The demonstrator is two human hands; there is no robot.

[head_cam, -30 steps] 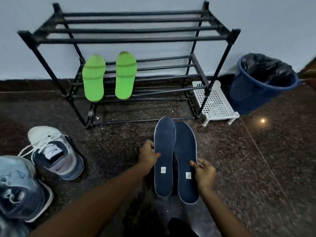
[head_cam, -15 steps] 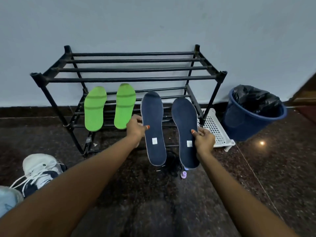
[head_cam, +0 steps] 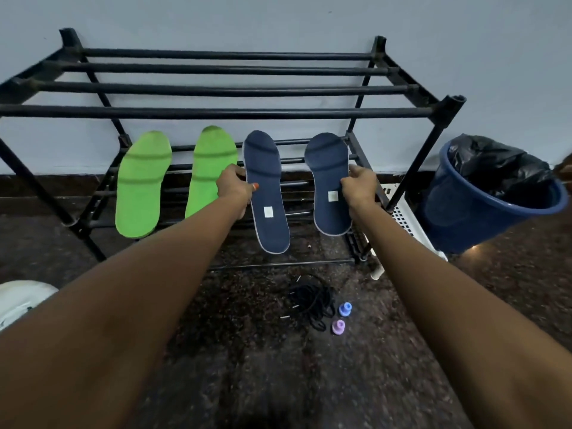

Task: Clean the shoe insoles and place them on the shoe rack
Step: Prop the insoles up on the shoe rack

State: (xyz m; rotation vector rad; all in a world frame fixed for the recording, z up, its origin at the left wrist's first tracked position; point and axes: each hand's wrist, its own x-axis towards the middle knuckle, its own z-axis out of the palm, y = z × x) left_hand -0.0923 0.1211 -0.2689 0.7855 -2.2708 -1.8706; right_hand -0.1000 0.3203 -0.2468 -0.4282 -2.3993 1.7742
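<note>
A black metal shoe rack stands against the pale wall. Two green insoles lean on its middle shelf at the left. My left hand grips the left edge of a navy insole, whose toe lies against the shelf bars and whose heel hangs past the front bar. My right hand holds the right edge of a second navy insole, which also lies on the middle shelf bars.
A blue bin lined with a black bag stands right of the rack, a white perforated tray between them. On the dark stone floor lie black laces and two small plastic caps. A white shoe shows at the left edge.
Both hands carried the navy insoles from above the floor up and forward onto the rack's middle shelf, and spread them apart. The view moved closer to the rack.
</note>
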